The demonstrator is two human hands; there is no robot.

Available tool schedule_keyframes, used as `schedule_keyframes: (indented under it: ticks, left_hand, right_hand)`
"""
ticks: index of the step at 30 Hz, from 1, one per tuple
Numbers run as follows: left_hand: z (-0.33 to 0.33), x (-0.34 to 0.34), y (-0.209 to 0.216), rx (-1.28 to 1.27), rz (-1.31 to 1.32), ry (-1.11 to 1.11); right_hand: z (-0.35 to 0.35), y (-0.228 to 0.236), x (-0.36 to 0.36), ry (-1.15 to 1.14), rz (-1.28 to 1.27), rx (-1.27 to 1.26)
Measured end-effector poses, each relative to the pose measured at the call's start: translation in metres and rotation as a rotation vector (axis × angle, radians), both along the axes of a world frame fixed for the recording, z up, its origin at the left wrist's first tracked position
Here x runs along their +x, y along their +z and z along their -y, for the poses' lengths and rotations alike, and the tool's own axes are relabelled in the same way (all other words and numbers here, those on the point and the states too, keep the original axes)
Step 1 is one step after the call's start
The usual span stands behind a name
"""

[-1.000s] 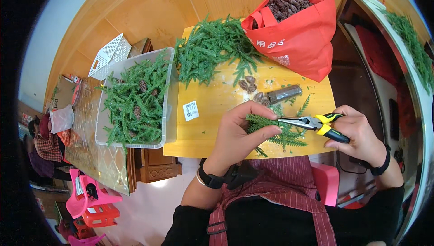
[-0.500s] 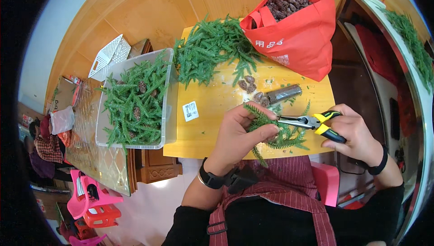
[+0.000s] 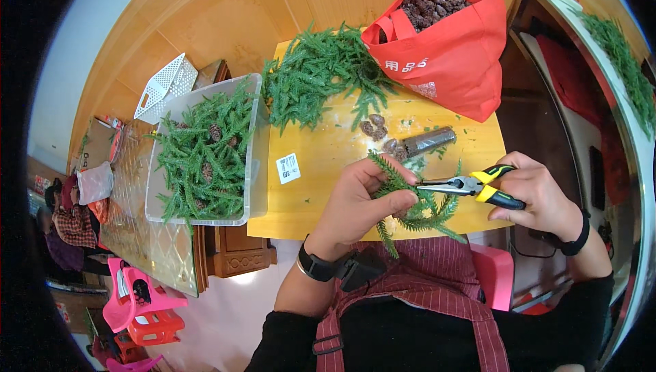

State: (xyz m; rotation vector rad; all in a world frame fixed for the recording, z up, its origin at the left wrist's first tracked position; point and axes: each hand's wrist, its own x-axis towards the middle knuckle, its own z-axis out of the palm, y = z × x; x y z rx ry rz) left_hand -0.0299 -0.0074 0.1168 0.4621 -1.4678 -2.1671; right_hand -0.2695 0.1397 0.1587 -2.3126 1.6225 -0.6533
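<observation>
Yellow tabletop (image 3: 311, 197) carries a white printed label (image 3: 288, 168) while hands (image 3: 362, 201) (image 3: 540, 191) clamp a sprig (image 3: 434, 215), left, and pliers (image 3: 469, 185), right.

Pliers (image 3: 473, 185) right of sprig (image 3: 430, 216)

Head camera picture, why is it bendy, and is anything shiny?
In the head view, the fisheye lens curves the wood-panelled wall and leaves black corners; same head view, white glare shines on the floor, and the needle-nose pliers look fairly sharp.
</observation>
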Motion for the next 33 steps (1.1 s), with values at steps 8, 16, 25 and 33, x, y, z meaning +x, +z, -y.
schedule_keyframes:
  ticks: [8,16,25,33]
  left_hand:
    - [0.002,-0.001,-0.005,0.152,-0.043,-0.062]
    - [-0.008,-0.007,0.008,-0.133,0.046,0.141]
    - [-0.006,-0.01,-0.003,-0.514,0.046,0.289]
    - [-0.007,-0.008,0.001,-0.543,0.091,0.267]
  right_hand:
    - [-0.005,-0.01,0.004,-0.043,0.024,-0.046]
    - [-0.005,-0.005,0.007,-0.1,0.157,0.043]
    - [-0.005,-0.012,0.017,-0.129,0.127,-0.004]
    - [-0.004,-0.021,0.016,-0.108,0.145,-0.002]
